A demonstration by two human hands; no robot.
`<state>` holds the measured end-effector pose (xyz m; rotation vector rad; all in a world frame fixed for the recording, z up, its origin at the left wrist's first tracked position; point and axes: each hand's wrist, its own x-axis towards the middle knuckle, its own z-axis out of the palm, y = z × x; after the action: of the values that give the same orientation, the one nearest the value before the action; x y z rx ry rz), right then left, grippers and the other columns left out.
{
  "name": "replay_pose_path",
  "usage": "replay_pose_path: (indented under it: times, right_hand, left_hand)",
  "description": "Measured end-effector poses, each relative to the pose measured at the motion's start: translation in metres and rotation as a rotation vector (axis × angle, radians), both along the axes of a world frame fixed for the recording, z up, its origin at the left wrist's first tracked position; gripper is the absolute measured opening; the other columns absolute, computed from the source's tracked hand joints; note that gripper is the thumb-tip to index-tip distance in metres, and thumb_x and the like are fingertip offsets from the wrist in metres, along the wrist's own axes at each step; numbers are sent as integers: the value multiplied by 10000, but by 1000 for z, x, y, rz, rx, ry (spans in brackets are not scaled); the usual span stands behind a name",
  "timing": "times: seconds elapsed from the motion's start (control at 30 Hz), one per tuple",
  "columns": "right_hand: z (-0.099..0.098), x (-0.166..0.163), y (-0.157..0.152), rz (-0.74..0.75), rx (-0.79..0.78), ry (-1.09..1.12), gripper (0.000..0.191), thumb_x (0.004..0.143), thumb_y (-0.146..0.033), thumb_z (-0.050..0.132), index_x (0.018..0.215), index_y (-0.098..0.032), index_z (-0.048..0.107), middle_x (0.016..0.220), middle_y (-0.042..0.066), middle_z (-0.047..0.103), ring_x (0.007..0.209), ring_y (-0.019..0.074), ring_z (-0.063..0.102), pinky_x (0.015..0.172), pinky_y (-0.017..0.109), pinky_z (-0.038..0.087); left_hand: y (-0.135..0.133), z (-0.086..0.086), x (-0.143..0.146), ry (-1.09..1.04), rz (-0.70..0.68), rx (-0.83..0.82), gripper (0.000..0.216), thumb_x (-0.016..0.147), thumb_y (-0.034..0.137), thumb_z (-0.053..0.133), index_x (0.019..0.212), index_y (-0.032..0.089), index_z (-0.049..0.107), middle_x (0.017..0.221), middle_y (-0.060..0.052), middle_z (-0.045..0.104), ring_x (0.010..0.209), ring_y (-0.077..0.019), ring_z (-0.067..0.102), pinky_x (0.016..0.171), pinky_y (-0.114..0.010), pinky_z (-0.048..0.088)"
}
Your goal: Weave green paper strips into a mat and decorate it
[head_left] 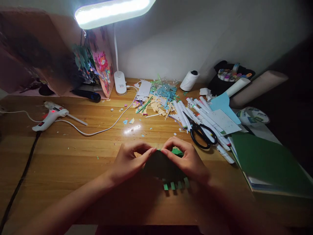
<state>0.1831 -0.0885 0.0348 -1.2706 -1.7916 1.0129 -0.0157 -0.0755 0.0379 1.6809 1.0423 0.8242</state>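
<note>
A dark green piece of paper [162, 166] with a fringe of lighter green tabs along its lower edge is held up over the wooden desk. My left hand [133, 160] pinches its top edge between thumb and forefinger. Close beside it, my right hand [184, 158] pinches the same edge, the two thumb tips almost meeting. Some bright green paper shows behind my right fingers. The far side of the paper is hidden from me. Black-handled scissors [202, 133] lie just beyond my right hand, on top of white markers [207, 120].
A white glue gun [51, 117] with a lit red light lies at left, its cord trailing. Paper scraps [156, 101] are heaped at the back below a lamp [114, 13]. A thread spool [190, 80] stands by the wall. Green paper sheets [271, 163] are stacked at right.
</note>
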Motion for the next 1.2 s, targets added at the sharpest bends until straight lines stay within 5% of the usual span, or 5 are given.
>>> replay_pose_path:
  times: [0.47,0.97,1.2]
  right_hand:
    - [-5,18,15,-43,-269,96,235,804,-375,607,718,-157,584,681,-1,549,593,106,486,511,224,359]
    - [-9,28,20,-121,-227,49,312,784,-448,621,662,-172,541,598,-17,539,510,98,472,480,226,372]
    - [-17,29,26,-255,-187,171,386,770,-541,601,660,-181,517,578,-23,505,498,110,494,495,246,409]
  left_hand:
    - [23,-2,-9,-153,109,-173,198,769,309,669,694,126,672,636,-14,664,556,-86,570,514,-162,421]
    - [33,-4,-13,-180,160,-246,268,707,380,714,645,128,647,605,2,625,551,-86,538,529,-187,412]
    - [29,-6,-9,-286,-28,-492,313,659,375,762,829,127,676,836,-64,702,728,-147,630,659,-251,491]
